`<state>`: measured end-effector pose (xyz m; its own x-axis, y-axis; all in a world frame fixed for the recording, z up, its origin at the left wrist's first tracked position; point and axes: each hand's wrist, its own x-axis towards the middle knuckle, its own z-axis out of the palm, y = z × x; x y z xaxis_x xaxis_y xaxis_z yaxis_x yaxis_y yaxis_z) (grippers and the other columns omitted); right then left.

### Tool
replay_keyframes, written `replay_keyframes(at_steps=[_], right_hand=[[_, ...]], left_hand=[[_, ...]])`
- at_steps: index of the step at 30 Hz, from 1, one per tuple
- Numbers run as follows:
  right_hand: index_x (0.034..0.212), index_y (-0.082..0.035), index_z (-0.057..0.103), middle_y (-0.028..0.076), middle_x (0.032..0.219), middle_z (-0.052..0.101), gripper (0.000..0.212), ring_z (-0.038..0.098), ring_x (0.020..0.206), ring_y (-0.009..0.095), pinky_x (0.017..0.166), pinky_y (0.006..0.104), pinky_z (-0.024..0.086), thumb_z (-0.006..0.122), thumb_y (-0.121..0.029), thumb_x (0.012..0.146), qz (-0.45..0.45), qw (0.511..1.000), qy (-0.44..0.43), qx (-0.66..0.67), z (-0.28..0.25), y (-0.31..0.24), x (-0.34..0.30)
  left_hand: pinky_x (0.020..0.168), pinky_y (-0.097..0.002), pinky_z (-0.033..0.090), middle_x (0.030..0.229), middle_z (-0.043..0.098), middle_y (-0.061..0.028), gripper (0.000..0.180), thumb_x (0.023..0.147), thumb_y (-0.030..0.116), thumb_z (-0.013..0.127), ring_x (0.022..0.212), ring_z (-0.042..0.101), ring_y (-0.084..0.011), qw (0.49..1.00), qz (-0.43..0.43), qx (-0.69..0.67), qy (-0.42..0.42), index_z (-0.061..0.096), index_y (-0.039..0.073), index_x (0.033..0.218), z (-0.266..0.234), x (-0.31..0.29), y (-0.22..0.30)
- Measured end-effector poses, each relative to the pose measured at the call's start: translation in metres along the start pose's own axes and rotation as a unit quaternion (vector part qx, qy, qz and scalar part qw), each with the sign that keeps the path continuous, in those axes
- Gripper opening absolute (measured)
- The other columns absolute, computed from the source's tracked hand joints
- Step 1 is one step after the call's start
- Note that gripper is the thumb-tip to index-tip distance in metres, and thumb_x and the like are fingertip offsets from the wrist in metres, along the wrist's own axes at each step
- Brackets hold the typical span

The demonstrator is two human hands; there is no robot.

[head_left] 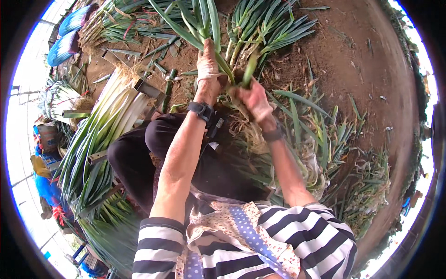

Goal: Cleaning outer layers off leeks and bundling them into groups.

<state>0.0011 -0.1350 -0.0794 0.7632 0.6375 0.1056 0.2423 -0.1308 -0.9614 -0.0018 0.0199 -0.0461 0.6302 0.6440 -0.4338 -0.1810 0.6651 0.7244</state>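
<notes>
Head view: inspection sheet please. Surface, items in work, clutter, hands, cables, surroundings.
Surface: brown soil, leaf scraps scattered on it.
Items in work: one leek in hand; leek stack at left on a metal frame, white stems toward the top of the view; leek bunch on the soil ahead.
Clutter: loose leaves at right.
Hands: left hand grips the leek; right hand blurred close by, grip unclear, green leaf at its fingers.
Cables: nothing seen.
Surroundings: blue bundles, upper left.
</notes>
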Motion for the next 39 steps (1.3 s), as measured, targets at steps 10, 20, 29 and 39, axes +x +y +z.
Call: replay_keyframes(at_steps=[10,20,29,39], right_hand=[[0.1,-0.006,0.059,0.008,0.082,0.063,0.024,0.06,0.064,0.018,0.055,0.0291,0.048,0.063,-0.017,0.079,0.195,0.98,-0.032,-0.015,-0.054,-0.044,-0.111],[0.083,-0.008,0.061,0.013,0.079,0.059,0.02,0.058,0.077,0.031,0.065,0.0409,0.046,0.057,-0.014,0.065,0.281,0.662,-0.394,-0.573,-0.085,0.071,-0.245],[0.108,-0.009,0.057,0.017,0.104,0.06,0.047,0.059,0.092,0.035,0.081,0.0431,0.047,0.059,-0.039,0.071,0.476,0.65,-0.377,-0.458,-0.169,0.028,-0.252],[0.104,-0.008,0.056,0.014,0.1,0.059,0.026,0.061,0.082,0.023,0.065,0.0295,0.056,0.062,-0.014,0.079,-0.11,0.948,0.183,-0.236,0.012,-0.069,-0.017]], left_hand=[[0.04,-0.031,0.039,0.05,0.041,-0.002,0.073,0.074,0.073,0.044,0.043,0.044,-0.0178,0.995,0.061,-0.044,0.062,0.046,0.002,0.091,-0.009,-0.004,0.053],[0.033,-0.0249,0.034,0.046,0.037,-0.0001,0.058,0.076,0.068,0.047,0.038,0.04,-0.0122,0.997,0.055,0.051,0.004,0.05,0.009,0.071,0.008,-0.027,0.023],[0.04,-0.0317,0.033,0.048,0.04,-0.0025,0.065,0.073,0.075,0.041,0.04,0.04,-0.0167,0.978,0.089,-0.041,-0.186,0.047,0.01,0.07,-0.016,-0.004,0.064],[0.035,-0.029,0.029,0.042,0.035,-0.0006,0.074,0.062,0.084,0.04,0.034,0.034,-0.0144,0.974,0.073,-0.058,-0.206,0.046,0.011,0.068,-0.008,-0.018,0.065]])
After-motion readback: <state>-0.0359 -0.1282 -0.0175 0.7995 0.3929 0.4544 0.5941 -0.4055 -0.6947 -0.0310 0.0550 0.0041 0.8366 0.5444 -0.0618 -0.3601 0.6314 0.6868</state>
